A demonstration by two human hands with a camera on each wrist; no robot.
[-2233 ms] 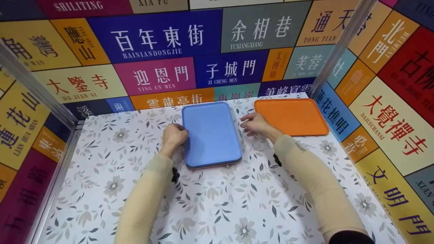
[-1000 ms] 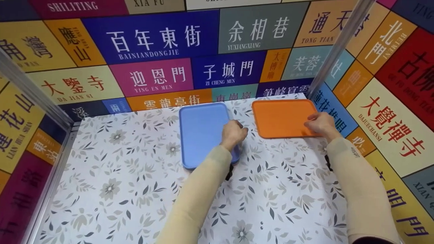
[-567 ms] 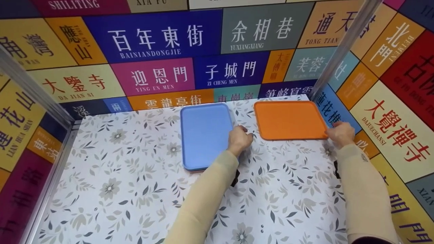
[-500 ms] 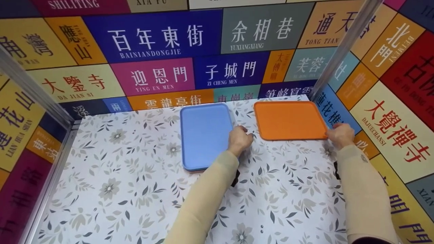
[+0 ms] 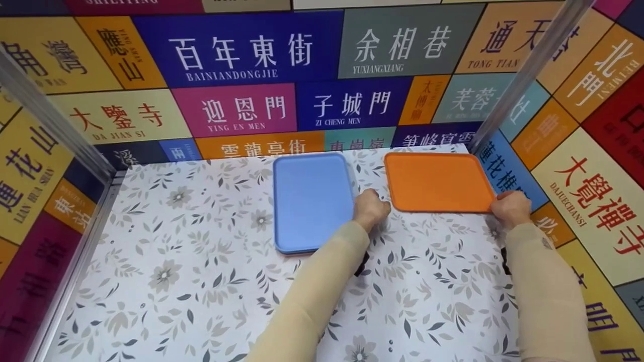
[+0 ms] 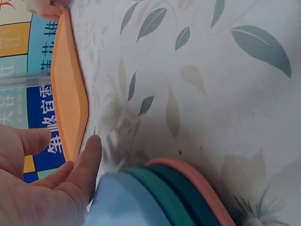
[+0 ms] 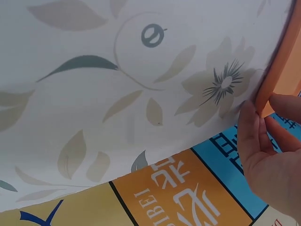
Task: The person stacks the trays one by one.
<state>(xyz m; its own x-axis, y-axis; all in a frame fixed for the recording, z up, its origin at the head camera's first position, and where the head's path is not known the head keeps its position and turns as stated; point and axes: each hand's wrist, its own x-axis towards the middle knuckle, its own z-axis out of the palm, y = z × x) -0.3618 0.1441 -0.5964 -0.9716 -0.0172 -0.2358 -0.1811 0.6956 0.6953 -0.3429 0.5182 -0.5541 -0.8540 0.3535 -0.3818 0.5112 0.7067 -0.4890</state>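
Note:
A blue tray (image 5: 312, 201) lies on top of a stack. The left wrist view shows the rims of the stacked trays: light blue (image 6: 127, 202), green, dark teal and pink. My left hand (image 5: 371, 208) is beside the stack's right edge, its fingers loosely bent around nothing. To the right, an orange tray (image 5: 440, 181) lies flat with its long side across the table. My right hand (image 5: 512, 207) pinches this tray's near right corner. The right wrist view shows the thumb above the rim (image 7: 277, 66) and the fingers beneath it.
A flower-and-leaf cloth covers the table (image 5: 201, 281). Panels printed with Chinese characters (image 5: 241, 55) stand behind and at both sides. Metal posts (image 5: 528, 75) rise at the back corners. Floral cloth shows between the stack and the orange tray.
My left hand has crossed from the blue tray's left edge to its right side. My right hand has gone from between the trays to the orange tray's near right corner and grips it.

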